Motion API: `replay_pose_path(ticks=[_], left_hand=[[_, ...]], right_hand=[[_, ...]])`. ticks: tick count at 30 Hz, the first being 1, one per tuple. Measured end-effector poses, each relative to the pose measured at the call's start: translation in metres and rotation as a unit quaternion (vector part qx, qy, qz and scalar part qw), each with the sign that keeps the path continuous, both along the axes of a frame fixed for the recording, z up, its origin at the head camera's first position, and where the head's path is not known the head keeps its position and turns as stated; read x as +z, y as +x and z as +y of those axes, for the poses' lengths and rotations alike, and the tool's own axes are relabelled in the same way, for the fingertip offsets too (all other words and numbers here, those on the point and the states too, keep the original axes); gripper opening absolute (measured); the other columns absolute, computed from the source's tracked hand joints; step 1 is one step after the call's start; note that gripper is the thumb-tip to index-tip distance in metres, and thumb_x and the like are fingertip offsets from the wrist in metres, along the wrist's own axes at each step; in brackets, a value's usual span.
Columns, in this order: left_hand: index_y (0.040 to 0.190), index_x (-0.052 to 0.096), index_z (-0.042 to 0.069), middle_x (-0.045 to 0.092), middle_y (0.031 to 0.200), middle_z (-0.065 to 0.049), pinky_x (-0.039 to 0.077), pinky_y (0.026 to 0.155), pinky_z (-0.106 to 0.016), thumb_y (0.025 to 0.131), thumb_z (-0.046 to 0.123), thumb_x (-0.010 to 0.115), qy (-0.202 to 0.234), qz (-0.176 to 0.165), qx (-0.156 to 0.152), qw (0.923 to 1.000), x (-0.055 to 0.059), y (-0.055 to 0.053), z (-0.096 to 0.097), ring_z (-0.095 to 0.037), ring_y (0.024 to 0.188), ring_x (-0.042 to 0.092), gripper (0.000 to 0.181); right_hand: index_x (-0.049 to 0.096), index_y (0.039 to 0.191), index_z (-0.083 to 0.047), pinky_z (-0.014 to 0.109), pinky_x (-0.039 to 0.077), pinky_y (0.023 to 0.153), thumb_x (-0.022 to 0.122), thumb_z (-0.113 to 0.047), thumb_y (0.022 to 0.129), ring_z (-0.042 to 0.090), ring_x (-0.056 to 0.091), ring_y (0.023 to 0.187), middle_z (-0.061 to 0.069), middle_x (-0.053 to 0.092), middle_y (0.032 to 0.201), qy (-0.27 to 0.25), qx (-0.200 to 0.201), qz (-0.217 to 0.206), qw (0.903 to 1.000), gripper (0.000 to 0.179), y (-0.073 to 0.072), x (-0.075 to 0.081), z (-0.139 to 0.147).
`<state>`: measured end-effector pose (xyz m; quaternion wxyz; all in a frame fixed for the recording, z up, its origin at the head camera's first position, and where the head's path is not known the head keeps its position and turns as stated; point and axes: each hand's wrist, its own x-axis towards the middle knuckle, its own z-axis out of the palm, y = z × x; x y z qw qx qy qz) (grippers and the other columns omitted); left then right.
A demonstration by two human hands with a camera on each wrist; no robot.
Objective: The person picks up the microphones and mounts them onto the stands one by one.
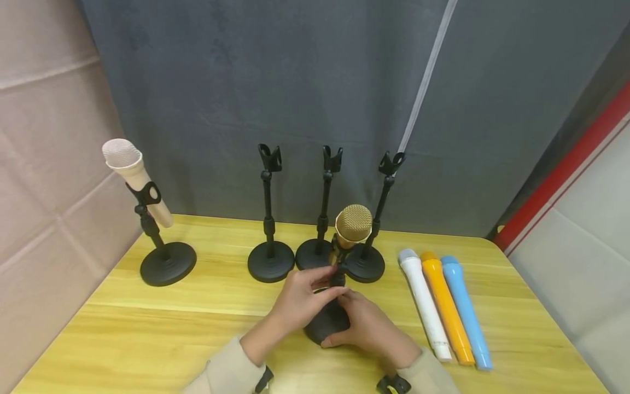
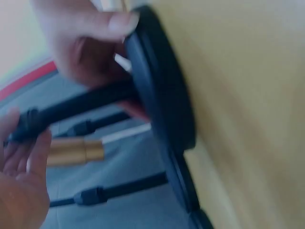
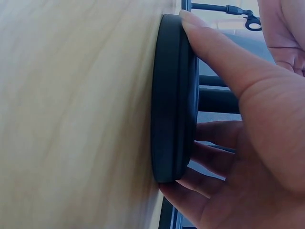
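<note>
A gold microphone (image 1: 354, 223) sits tilted in the clip of a black desk stand, its mesh head up and leaning right. My left hand (image 1: 304, 300) holds the upper part of this stand's pole (image 2: 86, 105), fingers and thumb around it. My right hand (image 1: 369, 327) grips the stand's round base (image 3: 174, 105), thumb on one edge and fingers spread over the other side. In the right wrist view the base is right at the wooden tabletop (image 3: 81, 105). The gold handle (image 2: 76, 151) hangs beside the pole in the left wrist view.
Behind stand several black stands with bare clips, including a left one (image 1: 270, 262) and a middle one (image 1: 315, 254). A white microphone (image 1: 130, 164) rests in a stand at far left. White (image 1: 425, 306), orange (image 1: 448, 309) and blue (image 1: 466, 312) microphones lie side by side at right.
</note>
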<state>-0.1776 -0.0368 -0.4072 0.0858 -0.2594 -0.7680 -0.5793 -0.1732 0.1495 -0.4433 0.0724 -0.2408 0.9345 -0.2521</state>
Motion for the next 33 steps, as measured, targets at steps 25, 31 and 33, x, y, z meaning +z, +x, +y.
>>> replay_pose_path(ticks=[25, 31, 33], left_hand=[[0.115, 0.076, 0.006, 0.077, 0.110, -0.012, 0.060, 0.084, -0.021, 0.086, 0.017, 0.082, -0.030, -0.081, -0.100, 0.9912, 0.002, -0.025, -0.017, -0.018, 0.097, 0.077, 0.032], [0.115, 0.076, 0.010, 0.077, 0.112, -0.007, 0.060, 0.091, -0.026, 0.089, 0.028, 0.079, -0.121, -0.049, -0.076, 0.9885, 0.006, -0.020, -0.017, -0.018, 0.103, 0.075, 0.031], [0.117, 0.075, 0.013, 0.077, 0.115, -0.004, 0.059, 0.094, -0.032, 0.091, 0.033, 0.077, -0.187, -0.051, -0.054, 0.9795, 0.007, -0.016, -0.018, -0.019, 0.108, 0.073, 0.033]], right_hand=[[0.057, 0.141, -0.002, 0.051, 0.050, 0.106, 0.085, -0.062, 0.070, 0.030, 0.057, 0.132, 0.015, 0.055, 0.147, 0.021, 0.012, 0.011, 0.9997, 0.096, -0.001, 0.001, 0.001], [0.057, 0.142, -0.005, 0.051, 0.051, 0.105, 0.086, -0.059, 0.071, 0.030, 0.059, 0.131, 0.016, 0.055, 0.147, 0.020, 0.010, 0.009, 0.9997, 0.094, 0.002, 0.004, 0.000], [0.058, 0.142, -0.007, 0.050, 0.051, 0.104, 0.086, -0.059, 0.070, 0.030, 0.060, 0.129, 0.015, 0.056, 0.147, 0.013, 0.008, 0.002, 0.9999, 0.093, 0.002, 0.005, -0.001]])
